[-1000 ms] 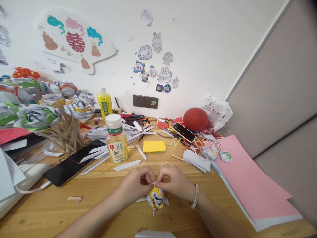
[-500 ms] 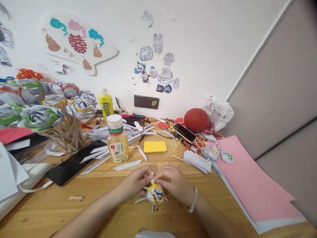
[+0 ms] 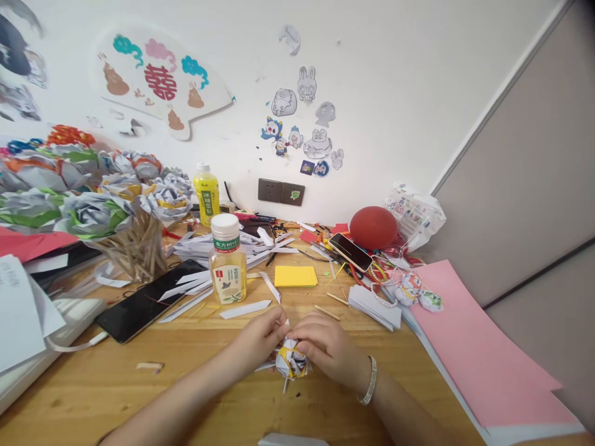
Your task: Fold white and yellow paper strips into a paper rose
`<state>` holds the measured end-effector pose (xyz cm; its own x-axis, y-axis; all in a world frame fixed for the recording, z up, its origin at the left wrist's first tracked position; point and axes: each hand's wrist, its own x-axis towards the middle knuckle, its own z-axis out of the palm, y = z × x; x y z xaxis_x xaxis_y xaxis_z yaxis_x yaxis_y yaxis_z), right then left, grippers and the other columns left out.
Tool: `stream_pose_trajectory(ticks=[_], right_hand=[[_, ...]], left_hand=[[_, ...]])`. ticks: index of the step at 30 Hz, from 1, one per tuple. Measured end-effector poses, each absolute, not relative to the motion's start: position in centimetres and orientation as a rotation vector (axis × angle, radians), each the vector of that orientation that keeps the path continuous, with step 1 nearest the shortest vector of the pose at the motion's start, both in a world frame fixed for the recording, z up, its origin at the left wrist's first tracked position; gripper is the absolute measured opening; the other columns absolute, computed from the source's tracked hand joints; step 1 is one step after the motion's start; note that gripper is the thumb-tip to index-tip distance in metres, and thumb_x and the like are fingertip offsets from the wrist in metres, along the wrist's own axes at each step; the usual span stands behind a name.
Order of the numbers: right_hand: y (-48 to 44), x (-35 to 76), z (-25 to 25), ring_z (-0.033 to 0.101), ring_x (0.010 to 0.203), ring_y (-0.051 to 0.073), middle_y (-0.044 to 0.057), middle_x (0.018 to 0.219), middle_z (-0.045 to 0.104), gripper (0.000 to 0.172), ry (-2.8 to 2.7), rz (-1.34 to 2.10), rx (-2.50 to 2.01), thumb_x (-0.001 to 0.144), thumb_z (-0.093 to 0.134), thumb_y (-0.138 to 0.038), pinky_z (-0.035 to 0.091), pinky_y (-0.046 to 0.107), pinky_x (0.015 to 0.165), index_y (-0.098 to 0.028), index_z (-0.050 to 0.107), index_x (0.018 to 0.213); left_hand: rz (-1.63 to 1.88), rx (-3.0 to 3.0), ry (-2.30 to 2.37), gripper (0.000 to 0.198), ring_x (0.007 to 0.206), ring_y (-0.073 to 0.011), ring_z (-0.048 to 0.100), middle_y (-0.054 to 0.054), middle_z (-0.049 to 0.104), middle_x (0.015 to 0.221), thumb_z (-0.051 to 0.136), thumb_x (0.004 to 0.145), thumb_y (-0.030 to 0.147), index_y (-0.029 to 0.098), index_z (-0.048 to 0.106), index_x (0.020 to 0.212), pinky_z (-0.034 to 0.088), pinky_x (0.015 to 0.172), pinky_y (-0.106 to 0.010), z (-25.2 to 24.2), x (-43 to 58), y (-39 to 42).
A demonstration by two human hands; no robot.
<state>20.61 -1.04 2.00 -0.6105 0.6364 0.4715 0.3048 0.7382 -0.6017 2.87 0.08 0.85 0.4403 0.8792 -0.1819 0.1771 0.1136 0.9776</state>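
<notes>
A small folded paper flower (image 3: 290, 362), grey-white with yellow bits, rests low over the wooden desk (image 3: 195, 384) between both hands. My left hand (image 3: 258, 341) pinches its upper left side with closed fingers. My right hand (image 3: 325, 348), a beaded bracelet on its wrist, curls over its top and right side, fingers closed on the paper. White paper points stick out below the flower.
A tea bottle (image 3: 227, 260), a dark tablet (image 3: 144, 301), yellow notes (image 3: 295, 276), loose white paper strips (image 3: 245, 308) and a bunch of paper flowers on sticks (image 3: 116, 210) lie beyond the hands. A phone (image 3: 354, 251), red ball (image 3: 373, 227) and pink paper (image 3: 478, 353) lie to the right.
Both hands have closed tighter on the flower and pressed it lower toward the desk. The view has shifted slightly to the left and up.
</notes>
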Motion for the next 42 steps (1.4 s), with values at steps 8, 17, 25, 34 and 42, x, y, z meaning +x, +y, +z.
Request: stream_pose_trajectory(ticks=[8, 17, 25, 34, 42], right_hand=[[-1.4, 20.6, 1.9, 0.054, 0.085, 0.019, 0.009, 0.091, 0.066, 0.026, -2.335, 0.439, -0.54, 0.093, 0.036, -0.026, 0.044, 0.036, 0.079, -0.019, 0.06, 0.102], [-1.6, 20.5, 2.3, 0.056, 0.079, 0.018, 0.007, 0.084, 0.064, 0.031, -2.089, 0.657, -0.714, 0.092, 0.037, -0.035, 0.044, 0.034, 0.076, -0.02, 0.063, 0.085], [-0.5, 19.6, 0.2, 0.059, 0.07, 0.015, 0.001, 0.074, 0.062, 0.009, -1.704, 1.184, -1.07, 0.075, 0.06, -0.024, 0.047, 0.026, 0.065, -0.016, 0.06, 0.079], [-0.5, 19.3, 0.7, 0.056, 0.062, 0.013, -0.002, 0.067, 0.057, 0.012, -1.528, 1.168, -1.147, 0.071, 0.057, -0.02, 0.046, 0.023, 0.058, -0.017, 0.055, 0.082], [-1.1, 19.5, 1.2, 0.058, 0.067, 0.013, 0.0, 0.073, 0.059, 0.012, -1.667, 1.027, -1.127, 0.072, 0.052, -0.01, 0.047, 0.022, 0.059, -0.018, 0.057, 0.079]], left_hand=[[0.641, 1.399, 1.004, 0.042, 0.039, -0.0077, 0.036, 0.011, 0.039, 0.05, 0.048, 0.068, 0.063, 0.023, 0.035, 0.07, 0.029, 0.036, -0.018, 0.7, 3.1, 0.1], [0.666, 1.505, 1.011, 0.038, 0.045, -0.0078, 0.032, 0.01, 0.038, 0.048, 0.059, 0.065, 0.055, 0.019, 0.044, 0.062, 0.022, 0.043, -0.019, 1.5, 2.6, 0.3], [0.738, 1.381, 1.044, 0.044, 0.048, -0.0095, 0.045, 0.006, 0.048, 0.054, 0.056, 0.066, 0.061, 0.018, 0.047, 0.064, 0.034, 0.045, -0.02, 1.1, 3.1, 0.5], [0.774, 1.318, 1.033, 0.047, 0.053, -0.0116, 0.052, 0.003, 0.057, 0.058, 0.069, 0.053, 0.058, 0.015, 0.058, 0.068, 0.041, 0.051, -0.023, 1.6, 2.5, 0.9], [0.809, 1.527, 1.156, 0.027, 0.058, -0.015, 0.053, -0.001, 0.066, 0.065, 0.065, 0.063, 0.041, 0.014, 0.067, 0.069, 0.041, 0.055, -0.024, 1.7, 2.2, 0.8]])
